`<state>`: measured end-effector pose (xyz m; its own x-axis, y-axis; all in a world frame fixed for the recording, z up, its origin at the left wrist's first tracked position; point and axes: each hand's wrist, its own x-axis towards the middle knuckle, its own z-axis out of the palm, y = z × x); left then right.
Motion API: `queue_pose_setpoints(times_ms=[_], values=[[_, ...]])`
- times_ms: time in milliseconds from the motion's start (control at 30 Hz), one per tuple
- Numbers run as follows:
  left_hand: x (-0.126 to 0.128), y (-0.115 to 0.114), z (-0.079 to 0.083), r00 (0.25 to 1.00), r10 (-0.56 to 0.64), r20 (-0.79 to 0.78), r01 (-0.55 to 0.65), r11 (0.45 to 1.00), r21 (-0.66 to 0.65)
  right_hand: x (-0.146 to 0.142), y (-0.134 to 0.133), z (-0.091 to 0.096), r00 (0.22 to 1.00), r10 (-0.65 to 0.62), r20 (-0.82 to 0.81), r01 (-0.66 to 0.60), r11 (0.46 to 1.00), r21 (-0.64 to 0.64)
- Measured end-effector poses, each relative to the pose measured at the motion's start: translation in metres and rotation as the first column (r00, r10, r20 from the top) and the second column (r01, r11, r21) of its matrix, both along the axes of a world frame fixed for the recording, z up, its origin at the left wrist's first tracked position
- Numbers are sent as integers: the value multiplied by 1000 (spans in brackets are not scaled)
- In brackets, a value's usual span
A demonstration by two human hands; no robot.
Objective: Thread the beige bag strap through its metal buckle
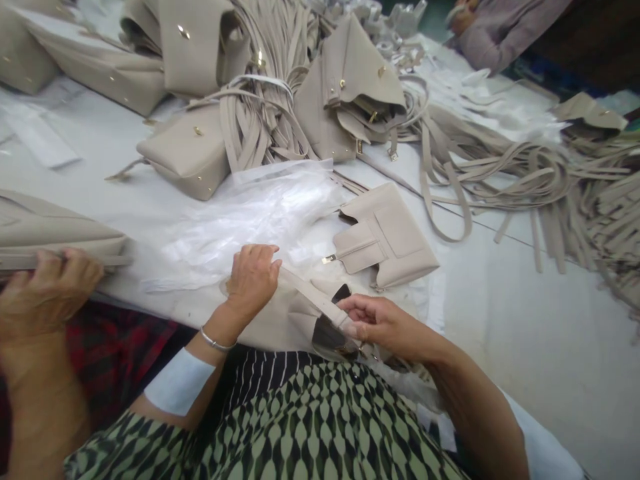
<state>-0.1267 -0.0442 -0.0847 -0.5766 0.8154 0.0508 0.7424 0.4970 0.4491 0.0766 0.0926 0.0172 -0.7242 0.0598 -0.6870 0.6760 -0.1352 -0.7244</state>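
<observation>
Across the white table [500, 287], I see a strap bundle [247, 130] between two beige bags [185, 150], a co-worker's sleeve [495, 33] beyond.

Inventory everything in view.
Worktable: one, white, under the goods
Held bag: one, beige, table's near edge
Flap bag: one, beige, right of centre
Other bags: several, beige, left, back, far right
Straps: many, beige, back and right
Plastic wrapping: uncountable, whitish, centre
Plaid garment: one, red and black, left
Co-worker's hand: one, bare, left edge
Far sleeve: one, greyish, top right
Bracelet: one, silver, left wrist
Arm bands: two, pale, forearms
Patterned top: one, green and black, bottom
Left hand: one, bare, centre
Right hand: one, bare, at held bag
</observation>
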Motion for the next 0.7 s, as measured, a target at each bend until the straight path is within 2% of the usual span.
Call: queue_pose_setpoints(times_ms=[33, 100, 167, 200, 267, 400, 567, 700], values=[[7, 3, 5, 996, -82, 27, 81, 996, 35, 2, 2, -1, 999, -53, -2, 52, 993, -107], [21, 8, 13, 934, -298, 195, 278, 952, 127, 4, 5, -3, 988, -151, 18, 152, 967, -207], [33, 12, 17, 788, -481, 385, 433, 877, 209, 7, 5, -4, 974, -225, 41, 228, 949, -219], [38, 14, 17, 724, -522, 452, 468, 852, 234, 8, 5, -4, 970, -239, 47, 243, 944, -225], [42, 16, 16, 672, -529, 518, 474, 845, 249, 11, 4, -2, 971, -228, 70, 238, 937, -258], [41, 12, 11, 662, -530, 530, 475, 843, 250, 18, 5, 1, 983, -150, 105, 175, 938, -298], [36, -6, 8, 628, -544, 557, 506, 829, 238, 27, 9, -5, 998, -56, 40, 61, 988, -140], [40, -21, 2, 651, -536, 537, 503, 835, 224, 28, 3, -6, 1000, 8, 22, -9, 1000, 30]])
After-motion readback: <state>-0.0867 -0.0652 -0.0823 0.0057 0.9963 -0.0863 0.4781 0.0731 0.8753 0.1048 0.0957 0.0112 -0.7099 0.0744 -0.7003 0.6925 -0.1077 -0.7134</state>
